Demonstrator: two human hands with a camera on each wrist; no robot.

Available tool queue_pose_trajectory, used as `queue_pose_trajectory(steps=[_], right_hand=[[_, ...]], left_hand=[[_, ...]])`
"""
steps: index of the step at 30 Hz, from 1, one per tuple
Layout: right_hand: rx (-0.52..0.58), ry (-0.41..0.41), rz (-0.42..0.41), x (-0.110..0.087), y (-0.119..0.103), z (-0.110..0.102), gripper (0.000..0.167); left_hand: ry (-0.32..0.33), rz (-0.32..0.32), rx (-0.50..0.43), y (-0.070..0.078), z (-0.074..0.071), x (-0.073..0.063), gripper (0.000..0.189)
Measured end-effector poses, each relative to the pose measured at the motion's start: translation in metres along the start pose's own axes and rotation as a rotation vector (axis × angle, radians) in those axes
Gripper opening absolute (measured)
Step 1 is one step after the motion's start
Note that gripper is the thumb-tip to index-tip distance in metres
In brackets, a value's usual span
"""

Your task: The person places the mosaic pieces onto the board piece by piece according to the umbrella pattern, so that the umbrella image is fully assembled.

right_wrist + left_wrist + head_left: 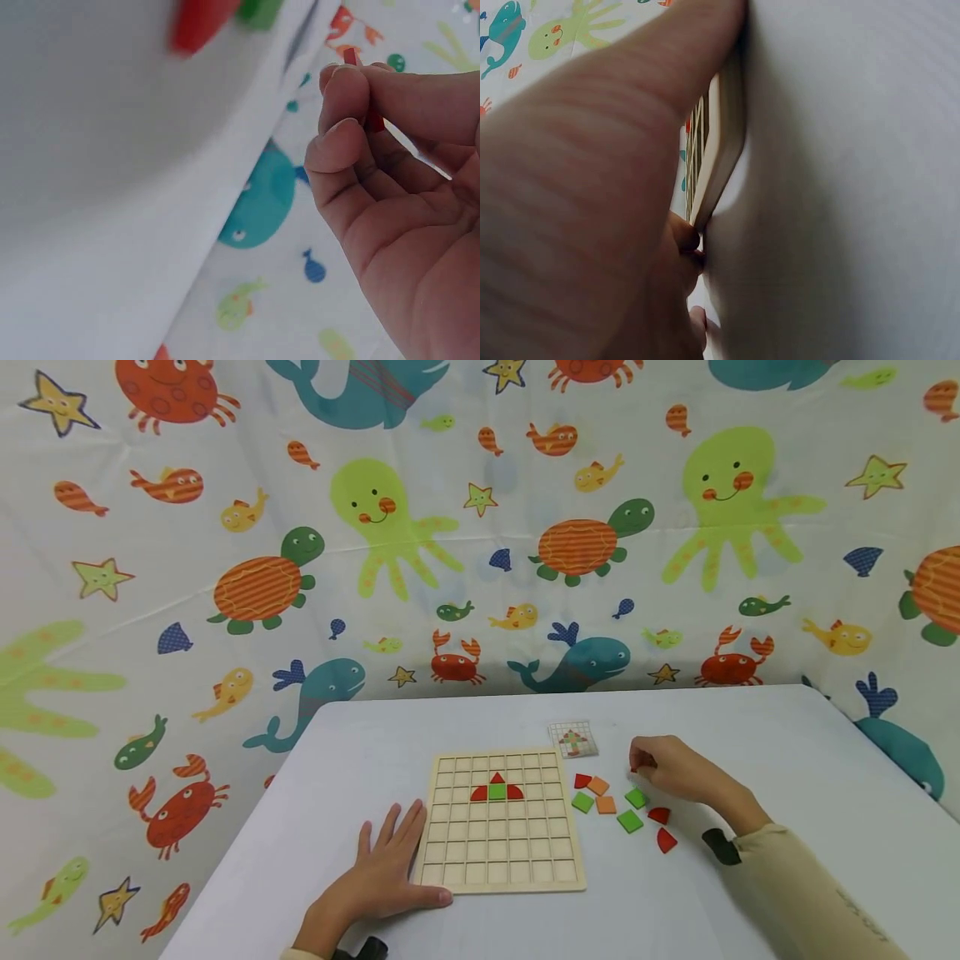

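Observation:
A light wooden grid board (498, 852) lies on the white table. Its upper middle holds a green square (497, 792), a red triangle (497, 777) above it and a red quarter-round piece on either side. My left hand (382, 872) rests with spread fingers at the board's lower left corner, thumb along the front edge. Right of the loose pieces, my right hand (678, 767) pinches a small red piece (376, 121) between thumb and fingers; most of it is hidden, and I cannot tell its shape.
Between board and right hand lie loose orange squares (606, 805), green squares (630, 821), a red piece (582, 781) and two red quarter-rounds (666, 840). A small printed pattern card (573, 739) lies behind the board's right corner. A sea-animal curtain (450, 552) hangs behind the table.

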State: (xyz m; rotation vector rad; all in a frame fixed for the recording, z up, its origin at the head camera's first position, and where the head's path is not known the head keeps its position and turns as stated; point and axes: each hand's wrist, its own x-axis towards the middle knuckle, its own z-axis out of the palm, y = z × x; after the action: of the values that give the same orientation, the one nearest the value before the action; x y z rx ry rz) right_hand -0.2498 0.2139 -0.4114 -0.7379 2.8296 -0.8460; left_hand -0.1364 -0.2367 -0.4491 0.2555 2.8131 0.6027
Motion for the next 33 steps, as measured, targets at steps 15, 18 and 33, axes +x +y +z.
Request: queue_pose_trajectory(steps=[15,18,33], right_hand=[[0.208,-0.024,-0.212,0.047,-0.062,0.029,0.017],[0.246,-0.046,-0.227,0.056,-0.078,0.036,0.014],[0.289,-0.111,-0.391,0.095,-0.130,0.072,0.016]], left_hand=[[0.001,-0.013,0.000,0.002,0.005,-0.002,0.137],[0.008,-0.011,-0.001,0.001,0.005,-0.003,0.137],[-0.005,0.006,-0.001,0.002,0.001,-0.004,0.134]])
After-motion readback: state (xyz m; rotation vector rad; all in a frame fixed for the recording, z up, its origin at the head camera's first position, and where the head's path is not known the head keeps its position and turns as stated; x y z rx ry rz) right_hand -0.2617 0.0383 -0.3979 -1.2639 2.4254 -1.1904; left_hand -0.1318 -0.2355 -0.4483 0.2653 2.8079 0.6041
